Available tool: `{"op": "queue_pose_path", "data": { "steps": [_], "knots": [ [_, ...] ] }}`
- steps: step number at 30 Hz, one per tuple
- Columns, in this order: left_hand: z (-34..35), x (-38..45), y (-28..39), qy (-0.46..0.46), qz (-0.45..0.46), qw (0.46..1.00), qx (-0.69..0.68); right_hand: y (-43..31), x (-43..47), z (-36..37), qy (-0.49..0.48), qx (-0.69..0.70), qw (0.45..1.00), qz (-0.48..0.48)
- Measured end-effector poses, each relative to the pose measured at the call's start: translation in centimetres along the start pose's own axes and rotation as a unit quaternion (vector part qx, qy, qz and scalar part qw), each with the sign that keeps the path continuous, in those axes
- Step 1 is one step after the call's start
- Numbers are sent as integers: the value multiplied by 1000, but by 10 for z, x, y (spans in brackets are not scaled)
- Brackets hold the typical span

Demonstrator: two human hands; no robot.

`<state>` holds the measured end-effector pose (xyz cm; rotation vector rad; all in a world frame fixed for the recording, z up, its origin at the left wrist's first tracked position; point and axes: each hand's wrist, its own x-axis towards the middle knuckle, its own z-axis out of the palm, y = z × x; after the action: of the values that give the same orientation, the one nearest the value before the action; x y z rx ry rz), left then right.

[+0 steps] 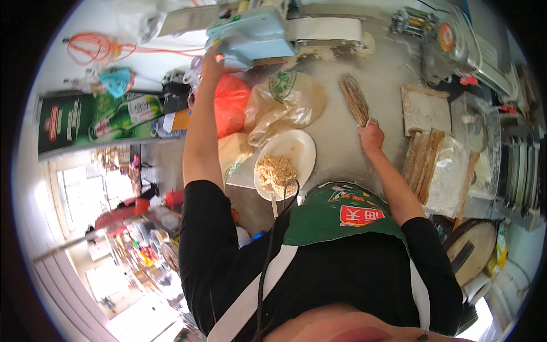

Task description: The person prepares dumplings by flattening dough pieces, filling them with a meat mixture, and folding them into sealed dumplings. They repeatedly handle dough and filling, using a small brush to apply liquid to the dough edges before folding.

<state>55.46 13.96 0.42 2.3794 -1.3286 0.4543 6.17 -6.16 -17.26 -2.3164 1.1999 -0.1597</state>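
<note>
My right hand (371, 136) grips the handle of a straw hand brush (354, 96), whose bristles point away from me over the floury metal worktop (337, 145). My left hand (212, 64) reaches to the near left corner of a light-blue machine (256, 36), by a small red light; the fingers are partly hidden, and whether they hold anything cannot be told. Behind the machine's right side runs a white belt (328, 29). Nearer me, a white oval plate (304, 149) holds crumbly filling (275, 172) with a utensil handle (274, 209) sticking out.
A red plastic bag (230, 104) and a translucent bag with green print (295, 100) lie left of centre. Floury wooden trays (444, 175) and a wooden board (426, 110) are at right. Metal machines (461, 51) stand far right. Orange tubing (96, 47) hangs at left.
</note>
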Motion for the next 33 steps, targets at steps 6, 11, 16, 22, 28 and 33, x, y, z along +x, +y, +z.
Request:
{"op": "queue_pose_path", "data": {
  "steps": [6,11,16,22,28,33],
  "knots": [
    [-4,22,-11,-115,-25,990,75,8,0,9,40,-10,999,-4],
    [-12,27,-23,-173,-94,975,106,5,-2,9,43,-16,999,4],
    [-21,30,-19,-182,-59,969,155,1,-2,4,30,-26,999,8],
    [-16,24,-29,-154,-37,980,124,5,0,11,38,-22,999,6],
    [-15,25,-26,-157,-22,977,141,4,1,7,3,-24,999,20],
    [-15,24,-28,-156,-44,976,147,2,-2,4,20,-24,999,8]
  ]
}}
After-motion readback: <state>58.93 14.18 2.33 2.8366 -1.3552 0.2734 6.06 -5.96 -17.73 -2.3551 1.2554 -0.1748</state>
